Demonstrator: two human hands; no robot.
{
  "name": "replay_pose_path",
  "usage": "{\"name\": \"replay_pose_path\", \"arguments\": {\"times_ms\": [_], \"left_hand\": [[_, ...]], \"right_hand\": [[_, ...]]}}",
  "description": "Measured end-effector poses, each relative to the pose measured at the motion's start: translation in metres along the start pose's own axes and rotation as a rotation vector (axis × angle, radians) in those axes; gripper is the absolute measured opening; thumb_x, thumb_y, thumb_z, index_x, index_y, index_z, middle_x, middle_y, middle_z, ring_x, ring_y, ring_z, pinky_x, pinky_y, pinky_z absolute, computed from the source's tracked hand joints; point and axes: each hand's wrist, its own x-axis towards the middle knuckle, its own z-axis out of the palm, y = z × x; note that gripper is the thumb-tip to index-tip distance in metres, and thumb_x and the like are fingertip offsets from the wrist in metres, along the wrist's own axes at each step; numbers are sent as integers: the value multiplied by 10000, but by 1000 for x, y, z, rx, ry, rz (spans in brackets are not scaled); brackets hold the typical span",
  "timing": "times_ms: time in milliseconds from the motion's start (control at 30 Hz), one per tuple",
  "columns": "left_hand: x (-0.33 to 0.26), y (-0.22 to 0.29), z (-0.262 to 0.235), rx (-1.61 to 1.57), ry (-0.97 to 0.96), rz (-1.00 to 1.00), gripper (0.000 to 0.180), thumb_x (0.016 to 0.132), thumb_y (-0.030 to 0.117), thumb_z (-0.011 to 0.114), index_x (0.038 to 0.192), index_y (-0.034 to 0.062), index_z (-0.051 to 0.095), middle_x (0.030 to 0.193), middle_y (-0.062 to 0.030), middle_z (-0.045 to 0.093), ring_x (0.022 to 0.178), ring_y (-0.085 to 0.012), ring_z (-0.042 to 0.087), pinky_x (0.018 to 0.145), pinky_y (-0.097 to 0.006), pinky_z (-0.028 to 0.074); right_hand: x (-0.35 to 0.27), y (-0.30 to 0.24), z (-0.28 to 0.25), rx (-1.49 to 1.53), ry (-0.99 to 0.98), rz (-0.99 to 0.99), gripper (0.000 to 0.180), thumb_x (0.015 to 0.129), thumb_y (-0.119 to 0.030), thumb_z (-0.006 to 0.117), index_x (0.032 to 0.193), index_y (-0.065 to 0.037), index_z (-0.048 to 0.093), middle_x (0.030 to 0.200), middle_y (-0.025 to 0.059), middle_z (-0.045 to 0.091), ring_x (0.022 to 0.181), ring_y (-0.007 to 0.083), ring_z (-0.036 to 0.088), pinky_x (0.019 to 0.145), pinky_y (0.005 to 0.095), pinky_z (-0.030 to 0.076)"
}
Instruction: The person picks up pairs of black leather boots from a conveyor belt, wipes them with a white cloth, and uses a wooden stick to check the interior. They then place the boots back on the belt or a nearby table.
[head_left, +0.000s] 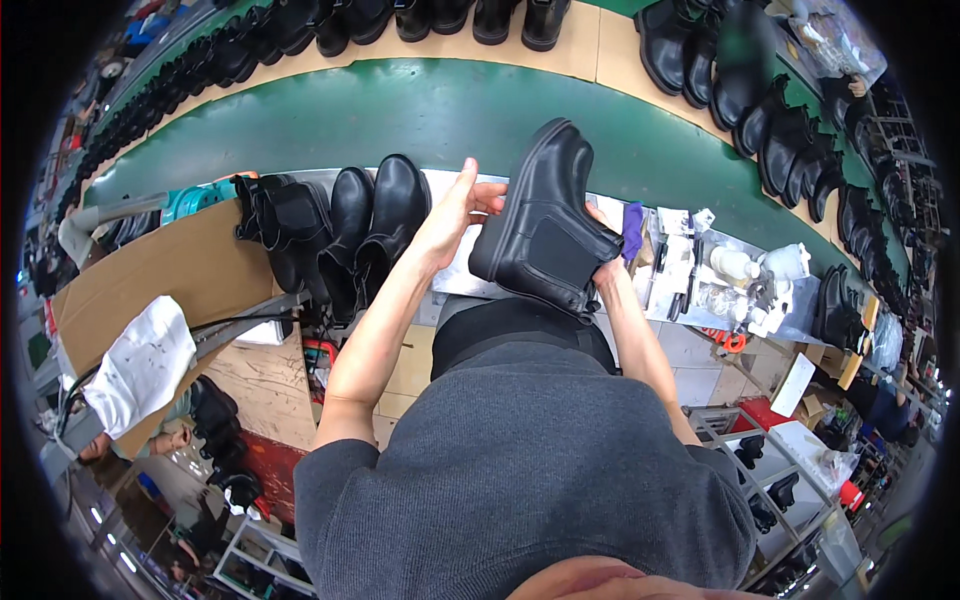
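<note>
A black ankle boot (545, 215) with an elastic side panel is held up in front of me, tilted, its toe pointing away and its sole turned to the left. My right hand (608, 268) grips it at the shaft opening; some of those fingers are hidden behind the boot. Beside the sole, my left hand (462, 212) is open with its fingers stretched out, close to the boot's edge. Whether its fingertips touch the sole I cannot tell. A purple cloth (632, 229) shows right by my right hand; I cannot make out if the hand holds it.
More black boots (400, 205) stand left of my left arm, next to a cardboard sheet (160, 275) with a white cloth (145, 355). Plastic bottles (733, 262) and small tools lie on the bench at right. Beyond runs a green surface (420, 115) edged by rows of boots.
</note>
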Motion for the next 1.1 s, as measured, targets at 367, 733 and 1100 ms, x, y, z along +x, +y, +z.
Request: {"name": "replay_pose_path", "arguments": {"times_ms": [367, 733, 1100], "left_hand": [[57, -71, 40, -982, -389, -72, 684, 952, 561, 297, 1297, -10, 450, 1231, -188, 542, 1112, -285, 559, 976, -369, 447], [61, -80, 62, -603, 122, 357, 650, 955, 563, 302, 1208, 0, 505, 1082, -147, 599, 983, -253, 599, 911, -369, 474], [21, -45, 40, -690, -142, 282, 508, 966, 300, 414, 1357, -19, 357, 1099, -150, 572, 881, -222, 581, 798, -322, 487]], "right_hand": [[-56, -73, 75, -805, 132, -402, 785, 922, -632, 336, 1414, -21, 339, 995, 30, 492, 766, 109, 499, 689, 260, 425], [-36, -65, 35, -913, -18, -733, 718, 978, -497, 343, 1422, 58, 240, 1451, 140, 335, 1331, 203, 318, 1073, 292, 246], [-43, -46, 31, 121, -368, -134, 526, 949, -395, 481, 1281, 13, 469, 1202, 115, 559, 1143, 197, 499, 987, 298, 371]]}}
